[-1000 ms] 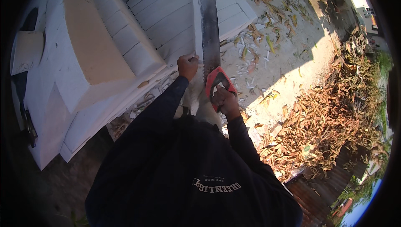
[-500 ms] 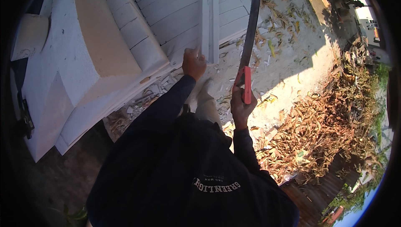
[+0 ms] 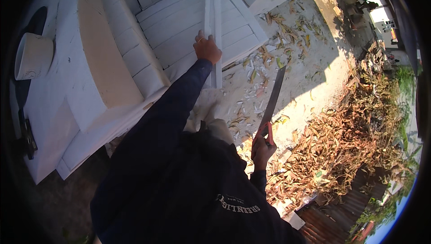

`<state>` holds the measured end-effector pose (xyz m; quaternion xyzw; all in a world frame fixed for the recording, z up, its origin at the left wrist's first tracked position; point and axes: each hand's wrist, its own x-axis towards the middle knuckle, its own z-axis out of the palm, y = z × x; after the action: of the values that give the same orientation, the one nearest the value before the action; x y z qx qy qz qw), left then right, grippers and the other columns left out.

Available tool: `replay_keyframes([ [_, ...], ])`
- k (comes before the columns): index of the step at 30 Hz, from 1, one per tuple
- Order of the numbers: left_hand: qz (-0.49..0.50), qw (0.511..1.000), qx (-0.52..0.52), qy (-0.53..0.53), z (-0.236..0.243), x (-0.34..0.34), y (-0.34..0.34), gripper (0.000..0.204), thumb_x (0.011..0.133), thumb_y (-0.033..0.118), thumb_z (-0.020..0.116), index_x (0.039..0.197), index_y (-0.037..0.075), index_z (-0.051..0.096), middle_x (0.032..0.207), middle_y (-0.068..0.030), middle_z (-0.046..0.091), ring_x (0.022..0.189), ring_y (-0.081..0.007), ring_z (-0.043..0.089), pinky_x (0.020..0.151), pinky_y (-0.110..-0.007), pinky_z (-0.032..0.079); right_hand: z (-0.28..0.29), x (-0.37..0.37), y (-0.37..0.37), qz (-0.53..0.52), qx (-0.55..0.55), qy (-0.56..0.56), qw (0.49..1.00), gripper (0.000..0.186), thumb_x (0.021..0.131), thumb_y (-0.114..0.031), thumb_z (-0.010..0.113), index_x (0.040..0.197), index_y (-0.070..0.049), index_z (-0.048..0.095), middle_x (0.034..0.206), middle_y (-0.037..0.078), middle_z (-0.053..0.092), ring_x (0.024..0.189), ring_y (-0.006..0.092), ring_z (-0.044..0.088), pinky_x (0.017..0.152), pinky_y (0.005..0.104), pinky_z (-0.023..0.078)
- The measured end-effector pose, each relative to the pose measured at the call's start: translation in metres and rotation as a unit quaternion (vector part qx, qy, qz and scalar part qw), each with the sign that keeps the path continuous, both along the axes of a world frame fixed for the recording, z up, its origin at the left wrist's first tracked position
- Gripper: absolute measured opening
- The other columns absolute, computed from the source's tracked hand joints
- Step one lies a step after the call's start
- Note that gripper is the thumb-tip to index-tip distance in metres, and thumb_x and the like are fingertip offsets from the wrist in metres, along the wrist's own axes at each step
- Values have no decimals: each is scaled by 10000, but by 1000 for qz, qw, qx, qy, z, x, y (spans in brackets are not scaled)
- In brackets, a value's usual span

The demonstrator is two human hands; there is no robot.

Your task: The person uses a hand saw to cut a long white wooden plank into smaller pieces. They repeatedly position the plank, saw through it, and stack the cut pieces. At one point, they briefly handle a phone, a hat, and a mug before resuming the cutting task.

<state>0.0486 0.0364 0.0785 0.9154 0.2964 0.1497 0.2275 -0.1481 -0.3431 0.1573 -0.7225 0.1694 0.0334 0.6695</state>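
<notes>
At twelve o'clock from the person's body, a pair of long white strips (image 3: pixel 217 19) lies side by side upon a surface of white slabs (image 3: pixel 175 26), and their near ends reach past its edge. Their long axis goes almost from twelve to six o'clock. The left hand (image 3: pixel 208 50) is the nearer one: it rests on them, somewhat toward the near end, with bent fingers over the strip on the nine o'clock side. Whether it grips firmly or only presses, I cannot tell, because the back of the hand hides this.

The right hand (image 3: pixel 264 152) is well apart, closed around the red handle (image 3: pixel 270 135) of a handsaw (image 3: pixel 273 98). Its blade points toward one o'clock and does not touch the strips; the two lines spread slightly at their far ends. From this hand, the near ends of the strips are at eleven o'clock, and littered ground (image 3: pixel 244 100) shows between.
</notes>
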Motion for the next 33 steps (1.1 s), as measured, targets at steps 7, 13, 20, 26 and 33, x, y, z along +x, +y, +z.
replay_keyframes([
  [7,3,999,-28,26,6,54,31,712,817,212,674,1507,117,528,1583,-262,329,1371,-453,423,1044,-582,440,-3,19,-45,-3,-199,-52,979,299,901,77,574,1163,110,716,768,-23,579,688,12,497,600,195,393],
  [13,9,992,-4,128,9,105,67,690,881,231,615,1561,241,497,1637,-173,300,1424,-434,388,1051,-600,449,-13,99,-78,65,-73,21,995,486,934,19,545,1412,12,634,690,-58,533,582,13,413,518,217,313],
  [20,11,996,65,53,-10,87,76,430,857,145,656,1275,181,750,1532,-201,463,1298,-412,530,1019,-516,496,-15,229,-79,143,-86,-32,986,170,879,37,622,1030,50,699,721,-12,571,597,35,484,551,213,366],
  [26,41,997,13,-68,-11,45,26,320,863,91,726,1180,76,772,1294,-263,633,1062,-407,653,958,-482,529,-6,295,-81,287,-119,-7,950,117,887,-50,695,847,18,608,688,28,559,677,102,505,623,314,438],
  [33,82,990,-1,-113,6,-41,-24,279,949,136,679,1167,-27,739,1162,-271,675,968,-388,677,882,-458,541,21,254,49,352,-11,-72,933,221,912,-98,709,769,-11,564,586,-20,494,537,62,461,501,289,371],
])
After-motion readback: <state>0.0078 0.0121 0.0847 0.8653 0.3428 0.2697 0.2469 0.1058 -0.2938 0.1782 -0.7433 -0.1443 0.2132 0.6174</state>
